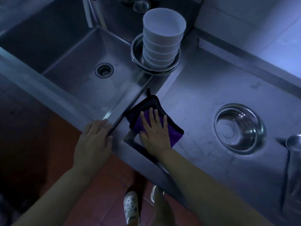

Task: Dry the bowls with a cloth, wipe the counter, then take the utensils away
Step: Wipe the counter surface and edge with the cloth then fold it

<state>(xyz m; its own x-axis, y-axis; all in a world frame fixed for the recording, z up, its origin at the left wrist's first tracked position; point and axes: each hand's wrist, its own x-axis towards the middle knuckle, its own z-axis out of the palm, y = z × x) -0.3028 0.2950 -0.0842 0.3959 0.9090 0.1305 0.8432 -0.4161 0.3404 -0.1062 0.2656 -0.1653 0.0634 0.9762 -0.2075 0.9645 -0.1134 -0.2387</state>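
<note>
A purple and black cloth (146, 108) lies flat on the steel counter (203, 95), just right of the sink. My right hand (154, 130) presses on it with straight, spread fingers. My left hand (93, 141) rests on the front rim of the sink, fingers over the edge, holding nothing. A stack of several white bowls (161, 41) stands inside nested steel basins (138, 51) at the back of the counter. A single steel bowl (239, 128) sits on the counter to the right.
The deep steel sink (81, 66) with a round drain (103, 72) fills the left. A steel utensil (294, 144) shows at the right edge. Upturned glass items (141, 5) stand at the back. Red floor tiles and my white shoes (131, 206) lie below.
</note>
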